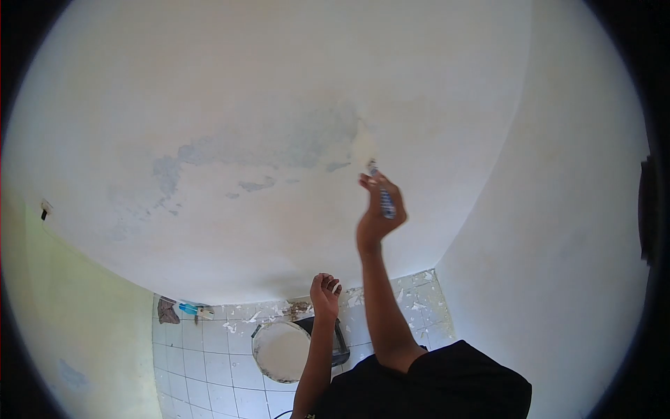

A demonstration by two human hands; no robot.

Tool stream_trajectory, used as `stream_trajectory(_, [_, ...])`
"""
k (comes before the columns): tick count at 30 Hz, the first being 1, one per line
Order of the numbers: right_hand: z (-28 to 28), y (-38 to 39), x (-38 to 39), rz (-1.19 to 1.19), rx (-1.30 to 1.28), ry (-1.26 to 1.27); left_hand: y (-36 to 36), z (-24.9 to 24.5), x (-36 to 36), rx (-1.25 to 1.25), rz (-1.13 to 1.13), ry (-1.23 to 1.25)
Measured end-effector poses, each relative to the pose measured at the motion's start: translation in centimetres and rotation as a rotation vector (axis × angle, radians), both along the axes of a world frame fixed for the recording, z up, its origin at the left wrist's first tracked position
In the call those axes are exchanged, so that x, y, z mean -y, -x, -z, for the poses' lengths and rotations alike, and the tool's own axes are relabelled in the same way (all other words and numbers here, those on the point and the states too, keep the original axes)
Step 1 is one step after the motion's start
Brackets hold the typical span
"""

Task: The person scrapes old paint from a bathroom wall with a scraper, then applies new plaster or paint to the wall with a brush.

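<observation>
Head view, worn on the person's head: a single wide-angle camera, directed forward and down, with curved dark borders at the left and right. The wall point(279, 84) faces the lens and fills the upper and central field; the tiled floor point(216, 363) lies farther below, seen steeply from above. The dark clothing point(453, 384) enters close at the lower edge. The left hand point(326, 297) and right hand point(381, 206) fall within the central and lower field.

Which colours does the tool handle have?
The handle looks blue and white in the head view.
</observation>
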State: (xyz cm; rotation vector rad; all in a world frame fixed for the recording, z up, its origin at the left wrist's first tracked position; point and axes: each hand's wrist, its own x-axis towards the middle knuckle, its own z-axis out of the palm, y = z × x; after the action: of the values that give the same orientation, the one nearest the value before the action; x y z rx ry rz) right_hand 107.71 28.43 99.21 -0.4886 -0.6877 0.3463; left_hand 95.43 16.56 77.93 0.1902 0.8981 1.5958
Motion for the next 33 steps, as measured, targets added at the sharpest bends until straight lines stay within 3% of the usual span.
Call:
stream_trajectory(3, [-1.6, 2.5, 0.2, -0.039, 0.072, -0.016, -0.5, 0.0, 0.4, 0.004, 0.008, -0.007])
stream_trajectory(5, [-3.2, 2.6, 0.8, -0.224, -0.057, -0.037, -0.2, -0.2, 0.4, -0.006, 0.005, -0.019])
stream_trajectory(9, [-5.5, -0.2, 0.2, -0.273, -0.254, -0.054, 0.4, -0.1, 0.7, 0.011, -0.013, -0.003])
stream_trajectory(19, [3.4, -3.5, 1.2, -0.224, -0.362, 0.224, -1.0, 1.1, 0.6, 0.04, 0.041, 0.033])
stream_trajectory(25, [-1.0, -2.3, 1.0, -0.012, -0.146, 0.126, -1.6, 0.5, 0.5, 0.036, 0.046, 0.026])
stream_trajectory(29, [-6.7, 1.2, -0.5, -0.111, -0.227, 0.013, -2.2, 1.1, -0.5, 0.04, 0.048, 0.0])
stream_trajectory(31, [-9.0, 2.5, -0.9, -0.204, -0.253, -0.068, -1.9, 2.7, -1.0, -0.401, 0.034, -0.141])
stream_trajectory(33, [-10.8, 2.4, 0.1, -0.248, -0.256, -0.084, -2.1, -0.3, -0.3, -0.433, 0.047, -0.128])
